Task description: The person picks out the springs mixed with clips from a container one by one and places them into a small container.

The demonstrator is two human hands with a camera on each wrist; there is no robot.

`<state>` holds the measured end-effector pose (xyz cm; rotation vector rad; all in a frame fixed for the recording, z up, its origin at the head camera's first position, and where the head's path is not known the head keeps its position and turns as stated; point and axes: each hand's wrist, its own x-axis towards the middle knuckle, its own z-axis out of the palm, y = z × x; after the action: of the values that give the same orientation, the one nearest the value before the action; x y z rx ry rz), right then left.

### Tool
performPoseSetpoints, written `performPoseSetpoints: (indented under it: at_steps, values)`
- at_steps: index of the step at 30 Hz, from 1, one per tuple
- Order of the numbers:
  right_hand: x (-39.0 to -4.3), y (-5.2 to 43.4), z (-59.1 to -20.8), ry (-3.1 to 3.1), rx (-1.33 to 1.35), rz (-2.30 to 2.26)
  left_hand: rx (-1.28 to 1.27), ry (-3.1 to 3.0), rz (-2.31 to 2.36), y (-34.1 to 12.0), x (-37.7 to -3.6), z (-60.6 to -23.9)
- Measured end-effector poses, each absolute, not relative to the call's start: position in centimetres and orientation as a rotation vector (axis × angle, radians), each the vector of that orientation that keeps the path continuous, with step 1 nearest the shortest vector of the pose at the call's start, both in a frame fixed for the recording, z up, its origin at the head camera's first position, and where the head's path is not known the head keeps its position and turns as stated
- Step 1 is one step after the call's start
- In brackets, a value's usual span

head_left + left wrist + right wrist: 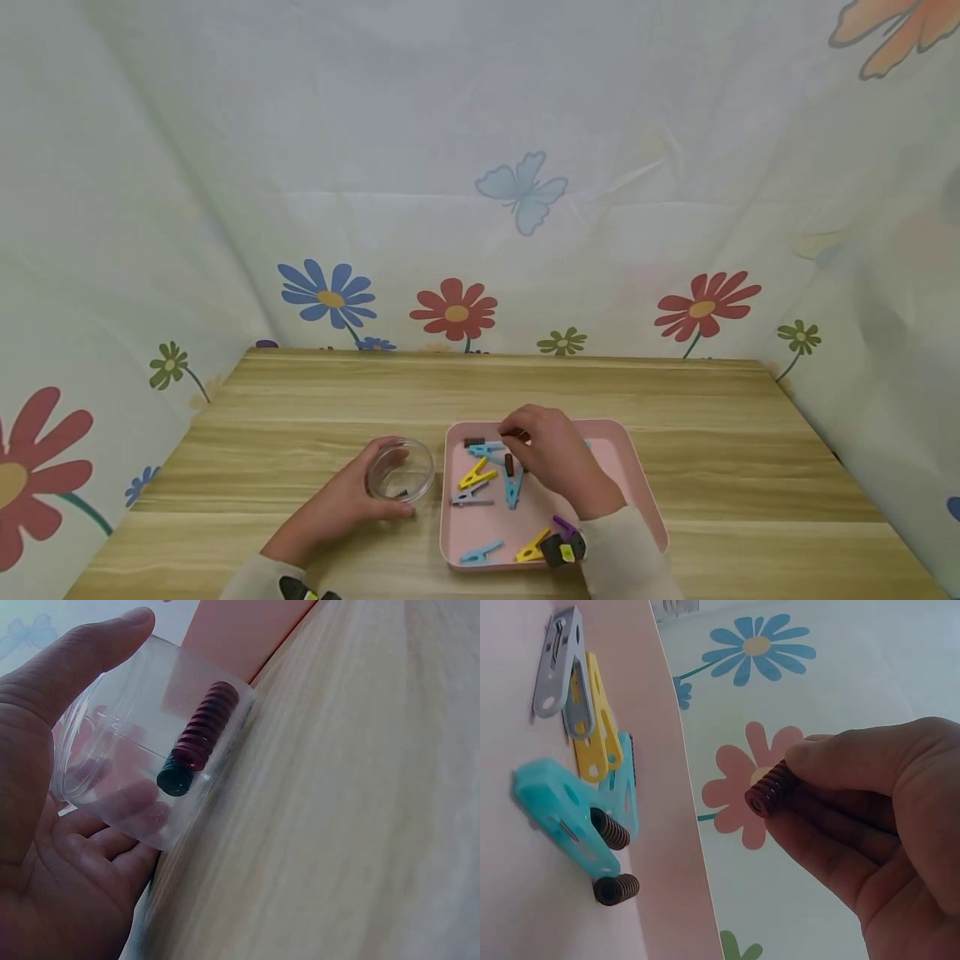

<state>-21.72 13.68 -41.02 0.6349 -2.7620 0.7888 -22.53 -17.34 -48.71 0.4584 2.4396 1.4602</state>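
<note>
Right hand (551, 458) over tray (645, 492), thumb and fingers pinching spring (769, 791), axis pointing out past fingertips. Left hand (337, 504) curls around cup (401, 471), which sits left of the pinch and holds another spring.

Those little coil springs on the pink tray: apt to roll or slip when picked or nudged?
Probably. The spring pinched in the right hand is a short ribbed cylinder, so lying on its side it would likely roll on the smooth pink tray. The ribs should give fingertips some grip. It looks light; the spring in the clear cup rests against the wall.
</note>
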Motion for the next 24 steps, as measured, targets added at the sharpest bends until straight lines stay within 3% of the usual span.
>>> performPoseSetpoints:
  at_steps: [24]
  values:
    - [-21.0,11.6,-41.2,-2.593,0.813,0.968,0.456,2.44,1.464,-17.3,-22.4,-48.6]
